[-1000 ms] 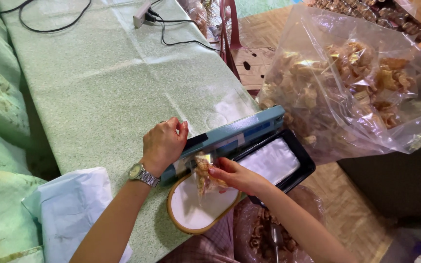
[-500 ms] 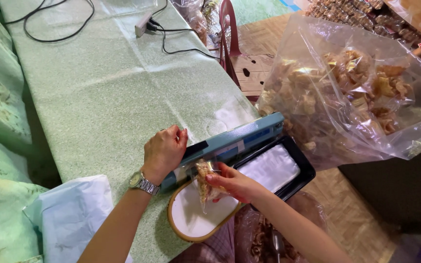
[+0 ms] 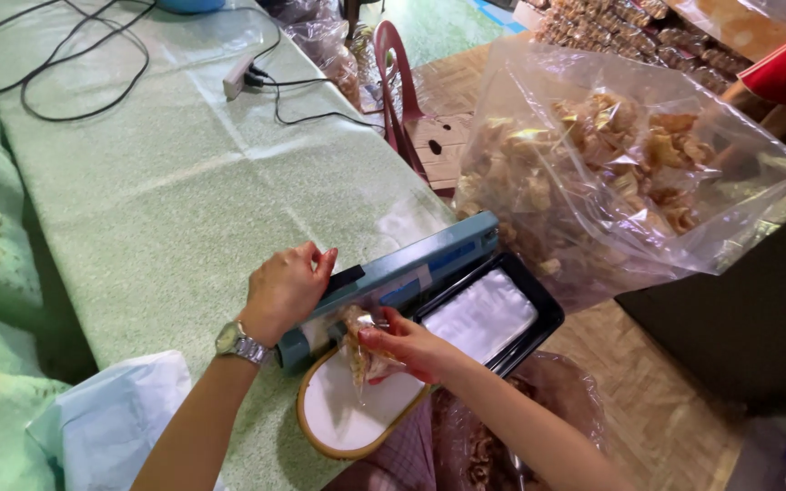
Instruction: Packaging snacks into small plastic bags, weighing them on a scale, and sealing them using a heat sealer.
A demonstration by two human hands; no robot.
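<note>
A blue heat sealer (image 3: 429,262) lies across the right edge of the green table (image 3: 166,191). My left hand (image 3: 286,289), with a metal watch on the wrist, presses down on the sealer's arm near its black handle. My right hand (image 3: 411,344) holds a small clear bag of fried snacks (image 3: 358,350) with its top under the sealer's bar. The bag hangs over a white oval tray with a wooden rim (image 3: 343,427).
A black tray of clear bags (image 3: 488,314) sits beside the sealer. A big clear sack of fried snacks (image 3: 611,168) stands to the right. A power strip (image 3: 238,77) and black cables lie at the table's far end. A pale blue bag (image 3: 111,423) lies at bottom left.
My view has shifted, so everything sits lower and further left in the frame. Both hands keep their hold on the sealer and the small bag.
</note>
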